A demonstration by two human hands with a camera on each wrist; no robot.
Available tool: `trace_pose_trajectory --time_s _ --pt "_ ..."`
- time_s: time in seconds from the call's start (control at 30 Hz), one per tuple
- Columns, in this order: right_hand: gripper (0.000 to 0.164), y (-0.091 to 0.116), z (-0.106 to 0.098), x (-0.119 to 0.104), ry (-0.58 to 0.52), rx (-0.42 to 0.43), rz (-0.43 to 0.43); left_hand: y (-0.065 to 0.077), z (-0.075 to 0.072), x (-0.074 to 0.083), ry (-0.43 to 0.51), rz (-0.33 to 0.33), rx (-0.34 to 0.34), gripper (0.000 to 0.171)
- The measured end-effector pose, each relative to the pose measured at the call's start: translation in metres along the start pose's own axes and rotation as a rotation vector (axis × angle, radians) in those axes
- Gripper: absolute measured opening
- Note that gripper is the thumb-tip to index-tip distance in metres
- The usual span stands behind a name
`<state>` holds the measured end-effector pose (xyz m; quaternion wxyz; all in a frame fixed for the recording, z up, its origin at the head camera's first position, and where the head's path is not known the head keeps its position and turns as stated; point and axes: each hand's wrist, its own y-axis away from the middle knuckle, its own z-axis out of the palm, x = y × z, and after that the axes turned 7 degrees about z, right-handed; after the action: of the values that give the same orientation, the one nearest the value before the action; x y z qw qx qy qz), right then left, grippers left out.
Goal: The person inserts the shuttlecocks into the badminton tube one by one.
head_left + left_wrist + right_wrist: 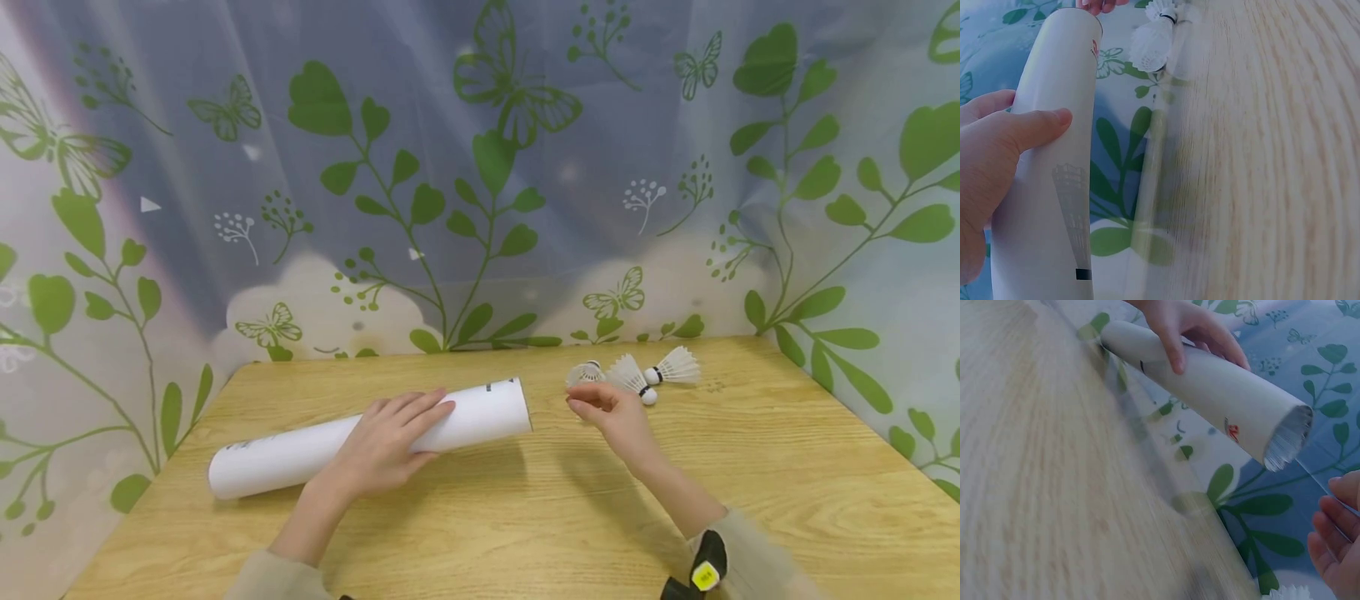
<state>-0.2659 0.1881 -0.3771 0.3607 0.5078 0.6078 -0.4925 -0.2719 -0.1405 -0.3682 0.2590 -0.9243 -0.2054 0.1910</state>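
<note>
Person's left hand (386,442) and right hand (621,418), ungloved; left sleeve (277,578) and right sleeve (753,554), plain pale beige. Right forearm: black wrist device (712,548) — rounded, with a bright yellow label (706,576), its dark marking illegible.

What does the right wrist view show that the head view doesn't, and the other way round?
Only the right wrist view: the open mouth of the white cylindrical tube and its small red print.
Only the head view: the black device with yellow label and all three white cone-shaped shuttlecocks.
Both: the tube, left hand, right hand and light wood-grain tabletop.
</note>
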Motion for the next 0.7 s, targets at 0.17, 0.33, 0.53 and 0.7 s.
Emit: trace_pose_trajectory --time_s 0.17,0.33,0.53,0.7 --pt "0.028 -0.007 -0.017 0.005 0.054 0.018 0.016 0.001 0.001 0.000 0.000 0.006 0.001 0.075" --pt "0.028 -0.015 -0.029 0.010 0.158 0.026 0.037 0.002 0.000 -0.002 -0.001 0.012 0.007 0.074" --pt "0.035 -0.028 -0.039 0.020 0.324 -0.011 -0.006 0.004 0.001 -0.003 -0.012 0.015 0.015 0.073" --pt "0.040 -0.038 -0.043 0.028 0.401 -0.052 -0.033 0.005 0.001 -0.003 -0.014 0.012 0.014 0.074"
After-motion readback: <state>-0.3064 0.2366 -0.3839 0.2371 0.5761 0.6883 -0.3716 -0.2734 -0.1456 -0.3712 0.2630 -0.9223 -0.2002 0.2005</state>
